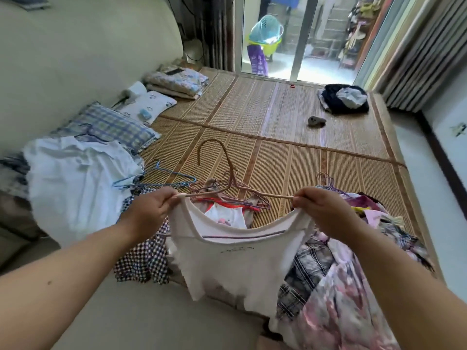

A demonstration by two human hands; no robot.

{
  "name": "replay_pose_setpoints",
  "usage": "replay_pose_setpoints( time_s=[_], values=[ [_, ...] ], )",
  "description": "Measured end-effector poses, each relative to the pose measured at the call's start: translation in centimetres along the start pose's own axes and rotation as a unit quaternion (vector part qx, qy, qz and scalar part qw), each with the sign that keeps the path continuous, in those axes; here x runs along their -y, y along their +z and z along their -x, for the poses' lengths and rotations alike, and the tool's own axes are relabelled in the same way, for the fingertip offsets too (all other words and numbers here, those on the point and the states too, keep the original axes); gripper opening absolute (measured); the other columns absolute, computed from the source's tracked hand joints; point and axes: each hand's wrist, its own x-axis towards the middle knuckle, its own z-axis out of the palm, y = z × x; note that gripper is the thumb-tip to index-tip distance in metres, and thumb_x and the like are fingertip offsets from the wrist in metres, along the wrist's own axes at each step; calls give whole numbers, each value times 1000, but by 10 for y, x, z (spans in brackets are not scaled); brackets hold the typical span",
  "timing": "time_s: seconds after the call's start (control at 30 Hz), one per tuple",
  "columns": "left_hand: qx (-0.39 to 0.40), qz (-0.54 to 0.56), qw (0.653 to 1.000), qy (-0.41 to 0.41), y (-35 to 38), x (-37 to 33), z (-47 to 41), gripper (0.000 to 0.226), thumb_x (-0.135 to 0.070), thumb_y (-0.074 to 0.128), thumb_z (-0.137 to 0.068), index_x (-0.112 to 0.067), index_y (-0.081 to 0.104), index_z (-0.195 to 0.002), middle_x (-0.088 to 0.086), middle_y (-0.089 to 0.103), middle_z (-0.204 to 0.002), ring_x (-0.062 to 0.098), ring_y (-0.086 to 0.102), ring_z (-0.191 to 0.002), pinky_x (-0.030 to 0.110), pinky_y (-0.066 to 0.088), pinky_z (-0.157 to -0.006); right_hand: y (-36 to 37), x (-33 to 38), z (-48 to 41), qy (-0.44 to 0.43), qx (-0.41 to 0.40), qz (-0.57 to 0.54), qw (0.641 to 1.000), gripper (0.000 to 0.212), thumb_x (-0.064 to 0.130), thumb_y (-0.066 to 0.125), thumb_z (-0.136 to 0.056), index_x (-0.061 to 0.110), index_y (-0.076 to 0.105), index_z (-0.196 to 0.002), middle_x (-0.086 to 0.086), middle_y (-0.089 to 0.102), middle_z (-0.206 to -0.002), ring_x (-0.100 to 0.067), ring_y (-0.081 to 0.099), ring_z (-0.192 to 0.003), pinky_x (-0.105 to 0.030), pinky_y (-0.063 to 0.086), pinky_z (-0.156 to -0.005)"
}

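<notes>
Near edge of the bed: floral garment (336,299) on your right and checked garment (144,256) on your left, both lying under the held piece. The white tank top (235,269) hangs in the air between your arms, over the near edge of the mat (290,152), hem toward you, neckline away.

Left grip (149,208) pinches the left strap at the left tip of the wire hanger (278,195). Right grip (326,210) pinches the right strap at the right tip. Both are clenched on fabric, neither free.

Key relation: the hanger's long axis runs left to right, straight from grip to grip. Its hook points up and away from you, toward the far edge. The top hangs below that bar, on your side of it. The grips are equally near, one per shoulder.

Likely step: slipping the straps off the tips. Each strap would have to travel outward along the bar. Can't tell which side goes first.

Just past the held hanger, loose hangers (262,203) lie on the mat. The blue hanger (177,175) sits to the left, by the white clothes heap (75,183). The dark clothes pile (346,99) is at the mat's far right corner.
</notes>
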Motion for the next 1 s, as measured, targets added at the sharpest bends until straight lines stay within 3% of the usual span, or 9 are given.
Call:
replay_pose_setpoints(
  time_s=[0.17, 0.33, 0.5, 0.6, 0.8, 1.0],
  values=[
    [3, -38, 999, -21, -12, 19, -27, 27, -50, 40, -93, -34, 56, -78, -10, 60, -77, 14, 56, -75, 31, 40, -63, 31, 3, -36, 17, 3, -5, 1000, 17, 24, 52, -94, 18, 63, -83, 0, 59, -73, -14, 50, -64, -27, 39, -59],
    [8, -102, 993, -67, 6, 29, -79, 24, -41, 42, -98, -29, 59, -87, 1, 63, -90, 24, 56, -83, 38, 47, -74, 52, -21, -84, 52, -13, 63, 997, 18, 23, 49, -96, 14, 64, -90, -1, 61, -81, -21, 54, -77, -38, 47, -72],
    [-12, -203, 972, -119, 53, 38, -151, 27, -43, 37, -98, -28, 59, -99, 4, 58, -100, 27, 52, -91, 36, 39, -76, 70, -70, -146, 86, 6, 117, 989, 19, 23, 49, -96, 16, 65, -89, 1, 62, -85, -16, 53, -77, -33, 45, -66],
    [22, -221, 964, -146, 87, 52, -198, 27, -39, 36, -99, -25, 60, -101, 3, 57, -98, 22, 48, -86, 35, 38, -73, 83, -107, -192, 128, 52, 147, 979, 19, 26, 47, -96, 20, 64, -92, 2, 62, -84, -17, 56, -78, -36, 50, -71],
    [71, -250, 945, -200, 153, 101, -289, 27, -37, 35, -99, -27, 58, -107, 4, 58, -103, 25, 52, -95, 38, 41, -75, 120, -175, -288, 155, 103, 176, 967, 20, 29, 45, -96, 21, 63, -96, -1, 63, -88, -20, 58, -81, -36, 50, -73],
    [104, -265, 930, -233, 208, 149, -350, 24, -37, 37, -98, -26, 58, -104, 5, 59, -105, 25, 52, -94, 38, 45, -76, 162, -231, -360, 177, 143, 152, 962, 17, 28, 43, -97, 24, 60, -94, 5, 58, -82, -13, 54, -75, -27, 43, -63]
  ],
)
